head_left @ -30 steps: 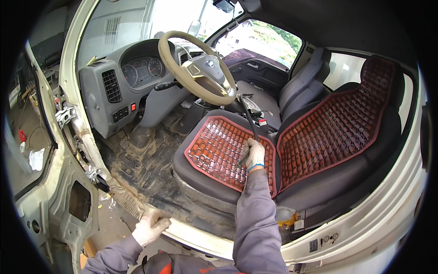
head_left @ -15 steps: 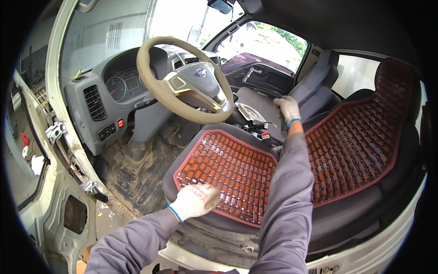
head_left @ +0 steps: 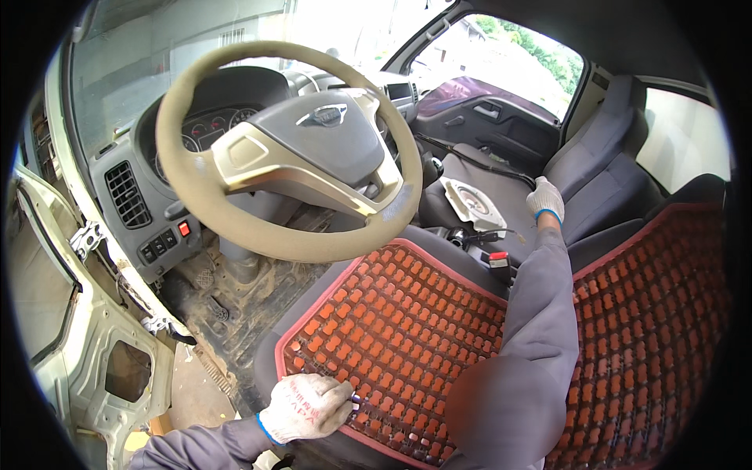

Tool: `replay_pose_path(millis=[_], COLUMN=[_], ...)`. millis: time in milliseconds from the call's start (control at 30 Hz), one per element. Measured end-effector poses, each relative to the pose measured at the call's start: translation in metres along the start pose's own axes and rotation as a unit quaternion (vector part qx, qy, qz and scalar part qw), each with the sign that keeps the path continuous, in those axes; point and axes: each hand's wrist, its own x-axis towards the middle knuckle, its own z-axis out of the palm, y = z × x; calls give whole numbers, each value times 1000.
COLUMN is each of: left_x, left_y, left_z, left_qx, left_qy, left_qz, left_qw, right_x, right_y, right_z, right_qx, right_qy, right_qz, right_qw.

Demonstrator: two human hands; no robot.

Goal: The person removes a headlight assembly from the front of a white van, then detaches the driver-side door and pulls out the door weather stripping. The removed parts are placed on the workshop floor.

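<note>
My right hand (head_left: 546,199), in a white knit glove with a blue cuff, reaches across to the grey passenger seat (head_left: 599,188). Its fingers are closed at the end of a long black strip (head_left: 489,163) lying over that seat's cushion. My left hand (head_left: 307,407), gloved alike, rests curled at the door-side edge of the driver's seat. A small dark piece with a pale tip (head_left: 356,401) shows at its fingertips, too small to name. Beneath my right arm spreads the red-brown beaded seat cover (head_left: 392,321). A white panel with a round speaker (head_left: 474,204) lies between the seats.
The beige steering wheel (head_left: 290,243) stands ahead, before the grey dashboard (head_left: 117,160). A red-buttoned belt buckle (head_left: 499,258) sticks up beside the driver's seat. At the left the stripped door (head_left: 98,368) hangs open. Pedals (head_left: 218,309) sit on the dirty floor.
My view has moved in closer and lower. My right hand has reached farther over the passenger seat, where the black strip now shows. My left hand stays at the cushion's edge.
</note>
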Motion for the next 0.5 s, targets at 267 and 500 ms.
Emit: replay_pose_path(millis=[267,500], left_x=[-2,2], left_y=[-4,-5], left_z=[-2,0], left_qx=[-5,-21], left_qy=[-74,-28], left_qz=[-39,-18], left_qw=[997,999], right_x=[-8,1], right_y=[4,51], right_z=[68,110], right_qx=[-130,-197], right_qy=[106,57], right_qz=[-18,-74], right_qw=[986,976])
